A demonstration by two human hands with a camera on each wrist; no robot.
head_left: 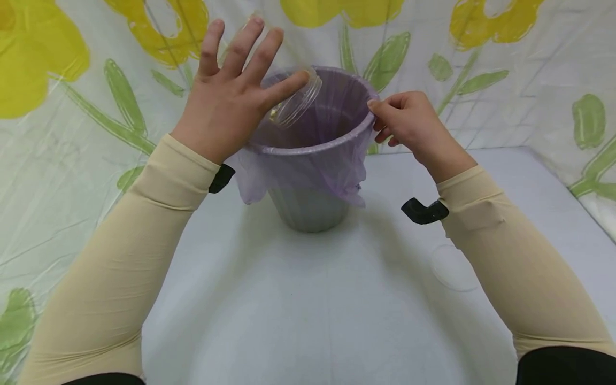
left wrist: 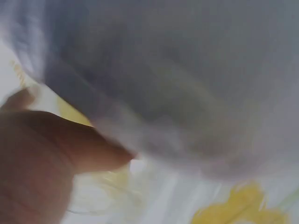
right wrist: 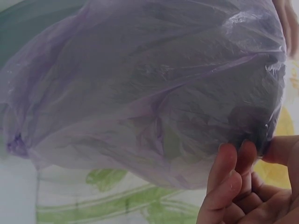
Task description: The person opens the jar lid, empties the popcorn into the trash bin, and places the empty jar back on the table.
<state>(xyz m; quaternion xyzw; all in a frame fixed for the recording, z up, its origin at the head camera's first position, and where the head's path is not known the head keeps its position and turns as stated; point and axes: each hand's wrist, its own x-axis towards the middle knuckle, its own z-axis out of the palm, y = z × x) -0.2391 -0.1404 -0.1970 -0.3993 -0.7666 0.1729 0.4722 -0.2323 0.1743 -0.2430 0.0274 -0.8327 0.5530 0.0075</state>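
A grey bin (head_left: 310, 211) lined with a purple plastic bag (head_left: 313, 168) stands on the table. My left hand (head_left: 233, 96), fingers spread, holds a clear jar (head_left: 308, 99) tilted with its mouth down over the bin's opening. Small yellowish bits show at the jar's mouth; much of the jar is hidden behind the hand. At the right of the rim, my right hand (head_left: 409, 120) pinches the bag-covered edge between thumb and fingers. The right wrist view shows those fingers (right wrist: 224, 170) against the bag; the left wrist view is blurred.
A clear round lid (head_left: 454, 270) lies on the white table (head_left: 308, 310), partly behind the right forearm. Behind the bin hangs a sheet (head_left: 505, 117) printed with yellow flowers and green leaves.
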